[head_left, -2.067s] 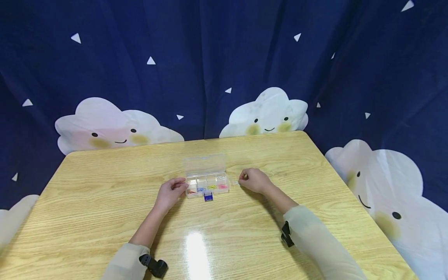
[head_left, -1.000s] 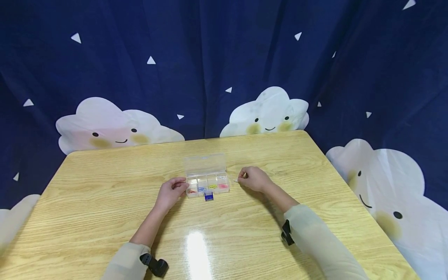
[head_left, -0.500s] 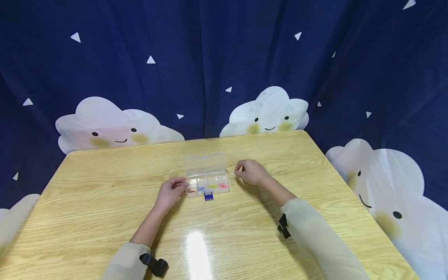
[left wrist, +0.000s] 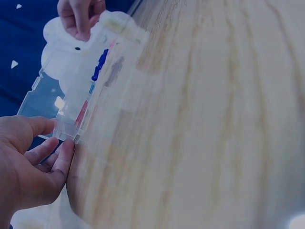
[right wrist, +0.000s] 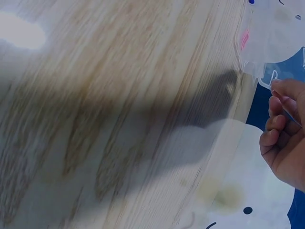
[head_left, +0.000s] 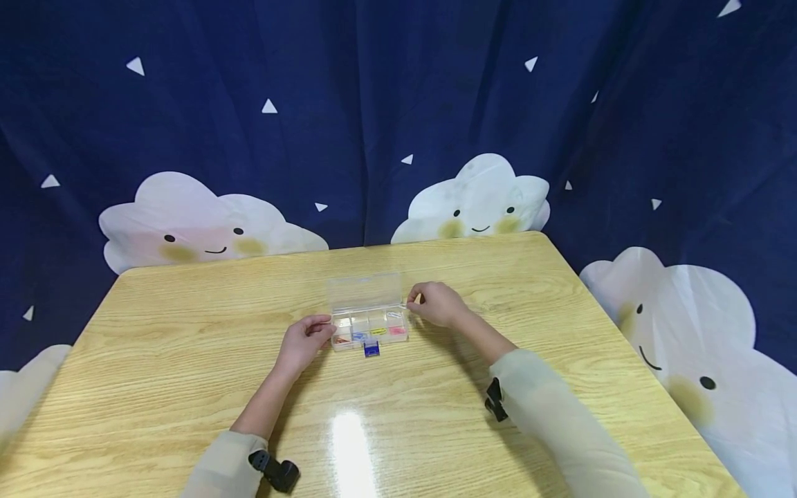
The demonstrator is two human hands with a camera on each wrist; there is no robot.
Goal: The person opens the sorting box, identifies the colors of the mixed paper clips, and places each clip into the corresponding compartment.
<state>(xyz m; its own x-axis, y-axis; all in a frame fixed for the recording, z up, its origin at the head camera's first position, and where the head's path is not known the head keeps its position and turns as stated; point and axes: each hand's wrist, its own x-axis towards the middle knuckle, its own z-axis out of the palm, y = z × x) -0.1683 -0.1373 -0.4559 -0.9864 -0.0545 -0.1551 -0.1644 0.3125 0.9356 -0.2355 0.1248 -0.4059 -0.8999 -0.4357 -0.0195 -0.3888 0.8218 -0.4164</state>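
A clear plastic compartment box (head_left: 360, 325) lies on the table with its lid (head_left: 364, 292) raised at the back. Small paper clips sit sorted by colour in it: red, blue, yellow (head_left: 378, 332), pink (head_left: 396, 330), and white ones (head_left: 394, 315) at the back right. My left hand (head_left: 303, 344) holds the box's left end between thumb and fingers. Over the back right corner, my right hand (head_left: 438, 304) pinches a white paper clip (right wrist: 274, 75) between thumb and forefinger; its other fingers are curled.
The wooden table (head_left: 205, 332) extends on all sides of the box. A blue latch (head_left: 371, 348) juts from the box's front edge. Behind the table hangs a dark blue curtain (head_left: 361, 124) with cloud prints. Bright glare (head_left: 352, 449) lies in front.
My right hand has moved from the table beside the box, up and left, to the box's back right corner with the white paper clip. The left hand and box have stayed put.
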